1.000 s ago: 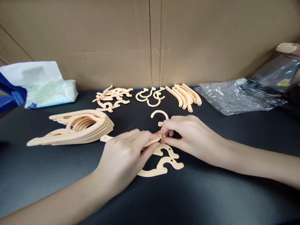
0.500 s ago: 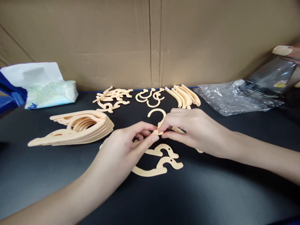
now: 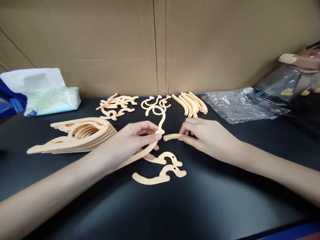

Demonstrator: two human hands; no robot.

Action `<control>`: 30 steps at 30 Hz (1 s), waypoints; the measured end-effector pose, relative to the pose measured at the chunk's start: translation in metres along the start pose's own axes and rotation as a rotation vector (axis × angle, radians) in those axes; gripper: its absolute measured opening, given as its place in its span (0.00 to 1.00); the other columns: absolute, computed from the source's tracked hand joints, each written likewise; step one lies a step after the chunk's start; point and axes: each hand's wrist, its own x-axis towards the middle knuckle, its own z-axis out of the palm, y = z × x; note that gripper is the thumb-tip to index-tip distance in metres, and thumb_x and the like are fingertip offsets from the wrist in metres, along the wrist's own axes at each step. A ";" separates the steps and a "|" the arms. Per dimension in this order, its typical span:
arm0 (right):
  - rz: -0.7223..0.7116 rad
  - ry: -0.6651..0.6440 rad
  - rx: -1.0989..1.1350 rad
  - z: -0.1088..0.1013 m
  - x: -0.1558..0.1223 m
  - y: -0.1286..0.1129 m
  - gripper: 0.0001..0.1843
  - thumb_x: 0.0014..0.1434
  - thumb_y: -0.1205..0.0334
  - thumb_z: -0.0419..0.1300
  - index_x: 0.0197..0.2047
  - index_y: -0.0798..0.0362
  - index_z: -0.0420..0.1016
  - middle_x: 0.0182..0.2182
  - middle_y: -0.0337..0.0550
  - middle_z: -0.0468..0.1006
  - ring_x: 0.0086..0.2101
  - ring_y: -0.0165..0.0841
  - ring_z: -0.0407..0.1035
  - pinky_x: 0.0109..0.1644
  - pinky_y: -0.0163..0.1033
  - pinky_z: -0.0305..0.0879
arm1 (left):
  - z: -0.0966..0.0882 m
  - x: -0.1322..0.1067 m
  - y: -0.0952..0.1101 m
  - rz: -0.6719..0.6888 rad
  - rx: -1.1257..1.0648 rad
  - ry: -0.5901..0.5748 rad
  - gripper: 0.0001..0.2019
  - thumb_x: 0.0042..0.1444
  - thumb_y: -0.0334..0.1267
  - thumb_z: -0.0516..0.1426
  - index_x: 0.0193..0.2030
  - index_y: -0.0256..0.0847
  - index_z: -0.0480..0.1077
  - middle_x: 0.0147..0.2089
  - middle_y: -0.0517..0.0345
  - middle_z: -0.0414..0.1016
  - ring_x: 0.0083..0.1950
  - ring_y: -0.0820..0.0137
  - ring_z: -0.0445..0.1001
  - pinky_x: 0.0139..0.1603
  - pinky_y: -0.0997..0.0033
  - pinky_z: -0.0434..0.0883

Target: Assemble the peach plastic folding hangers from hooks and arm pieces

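My left hand (image 3: 132, 138) pinches the base of a beige plastic hanger hook (image 3: 163, 120) between thumb and fingers. A curved hanger arm (image 3: 136, 156) runs from that base down beneath the hand. To the right, my right hand (image 3: 207, 135) grips a second curved hanger arm (image 3: 171, 136), whose free end points at the hook base without touching it. Its other end is hidden by the fingers. Below the hands, two joined hanger pieces, one nearer (image 3: 151, 180) and one farther (image 3: 165, 158), lie on the black table (image 3: 190, 206); the left hand partly covers the farther one.
A stack of folded hangers (image 3: 105, 135) lies left. Behind are piles of wavy pieces (image 3: 122, 101), loose hooks (image 3: 145, 104) and straight arms (image 3: 190, 104). A tissue pack (image 3: 52, 100) stands back left, clear plastic film (image 3: 227, 105) back right, against cardboard (image 3: 112, 50).
My hands have moved apart from the hook's joint. My right hand now holds a hanger arm away from it, while the left keeps the hook. The view has shifted slightly.
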 end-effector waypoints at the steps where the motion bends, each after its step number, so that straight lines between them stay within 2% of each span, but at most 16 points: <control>1: 0.012 -0.021 0.039 -0.001 0.000 0.001 0.08 0.65 0.63 0.55 0.36 0.52 0.73 0.35 0.40 0.75 0.34 0.32 0.68 0.35 0.37 0.58 | 0.000 0.002 0.001 -0.002 0.014 0.007 0.08 0.54 0.42 0.63 0.35 0.39 0.74 0.32 0.60 0.72 0.35 0.68 0.77 0.32 0.69 0.80; 5: 0.067 -0.113 0.302 -0.004 -0.002 0.007 0.09 0.67 0.59 0.52 0.38 0.52 0.71 0.31 0.38 0.73 0.31 0.31 0.66 0.34 0.37 0.58 | -0.002 0.010 0.002 0.056 0.100 0.009 0.10 0.54 0.44 0.63 0.31 0.39 0.74 0.28 0.62 0.70 0.30 0.76 0.72 0.27 0.82 0.73; 8: 0.080 -0.185 0.632 -0.003 -0.004 0.009 0.12 0.68 0.55 0.50 0.38 0.53 0.67 0.31 0.38 0.73 0.31 0.30 0.66 0.34 0.36 0.60 | -0.002 0.015 0.001 0.095 0.115 -0.007 0.12 0.52 0.46 0.65 0.28 0.39 0.74 0.26 0.63 0.69 0.26 0.77 0.68 0.23 0.83 0.68; 10: 0.080 -0.202 0.751 -0.002 -0.006 0.008 0.12 0.69 0.55 0.48 0.39 0.53 0.65 0.31 0.39 0.71 0.30 0.29 0.65 0.35 0.36 0.61 | -0.002 0.017 -0.001 0.110 0.104 -0.021 0.14 0.51 0.48 0.65 0.29 0.39 0.74 0.26 0.63 0.69 0.26 0.76 0.68 0.22 0.82 0.67; 15: 0.071 -0.162 0.639 0.000 -0.009 0.008 0.18 0.71 0.53 0.45 0.32 0.52 0.62 0.27 0.35 0.66 0.27 0.27 0.59 0.32 0.35 0.56 | -0.005 0.016 -0.009 0.088 0.050 -0.010 0.13 0.52 0.49 0.64 0.32 0.40 0.77 0.28 0.62 0.72 0.28 0.76 0.68 0.24 0.82 0.66; 19: 0.061 -0.172 0.603 0.000 -0.009 0.009 0.21 0.68 0.46 0.50 0.30 0.52 0.62 0.23 0.32 0.59 0.25 0.26 0.54 0.28 0.34 0.51 | -0.009 0.015 -0.013 0.100 -0.018 -0.037 0.08 0.56 0.44 0.62 0.34 0.42 0.79 0.32 0.60 0.76 0.28 0.78 0.69 0.24 0.85 0.64; 25: -0.118 -0.181 0.413 0.004 -0.008 0.008 0.19 0.70 0.52 0.49 0.28 0.52 0.59 0.22 0.32 0.58 0.24 0.26 0.56 0.29 0.35 0.50 | -0.012 0.016 -0.014 0.148 -0.055 -0.101 0.08 0.58 0.44 0.62 0.33 0.44 0.79 0.31 0.62 0.77 0.28 0.78 0.71 0.26 0.84 0.67; 30: -0.113 -0.191 0.391 0.003 -0.009 0.006 0.21 0.71 0.52 0.47 0.27 0.51 0.55 0.19 0.31 0.50 0.20 0.26 0.50 0.26 0.36 0.46 | -0.013 0.012 -0.015 0.128 -0.044 -0.164 0.06 0.60 0.40 0.59 0.35 0.46 0.78 0.33 0.64 0.79 0.37 0.74 0.77 0.25 0.87 0.67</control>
